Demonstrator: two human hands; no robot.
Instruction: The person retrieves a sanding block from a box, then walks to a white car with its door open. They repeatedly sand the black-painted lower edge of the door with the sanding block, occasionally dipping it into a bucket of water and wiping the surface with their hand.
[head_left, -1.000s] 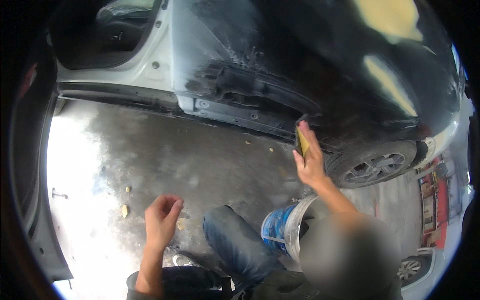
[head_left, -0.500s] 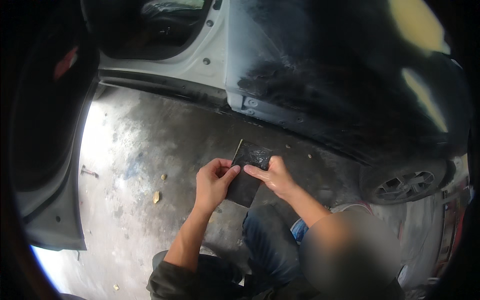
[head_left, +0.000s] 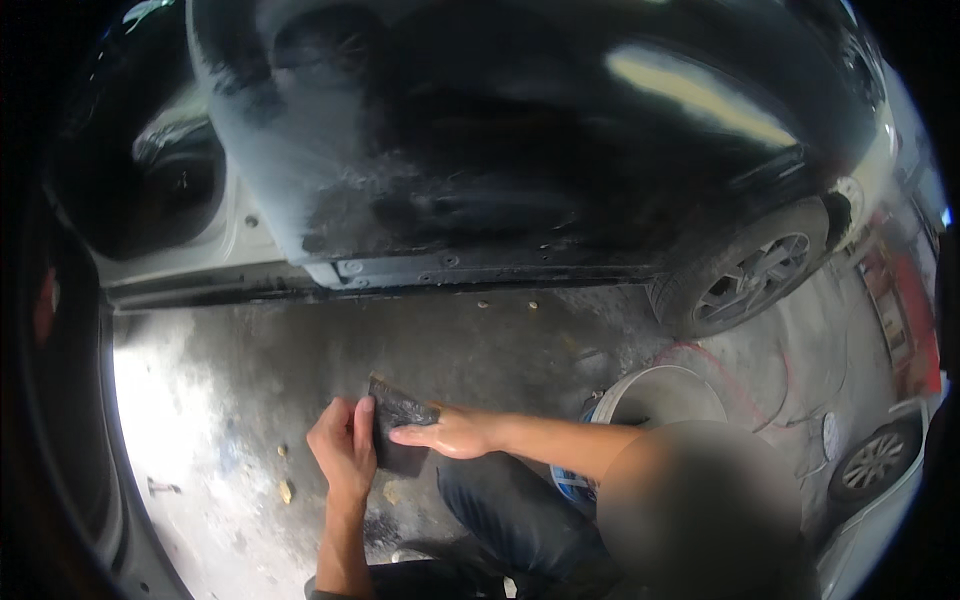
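Note:
Both my hands hold a dark, wet sheet of sandpaper [head_left: 404, 458] above the floor, in front of the car. My left hand [head_left: 342, 448] pinches its left edge, thumb lying along the side. From the right, my right hand [head_left: 458, 432] grips the opposite edge with the thumb flat across the face. The upper part of the sheet glistens. Beyond my hands is the car's dark side panel [head_left: 480, 160], with dull grey sanded-looking patches near its left edge.
A bucket [head_left: 668, 371] stands beside my right forearm. The car's rear wheel [head_left: 750, 275] is beyond it. An open car door [head_left: 75, 420] borders the left. A red hose [head_left: 735, 392] lies on the floor at right, near another car's wheel [head_left: 878, 462]. A blurred disc covers the lower right.
The view has swung to the right, bringing the bucket and more of the rear wheel into sight. My hands and the sandpaper now appear lower and further left; both still hold it.

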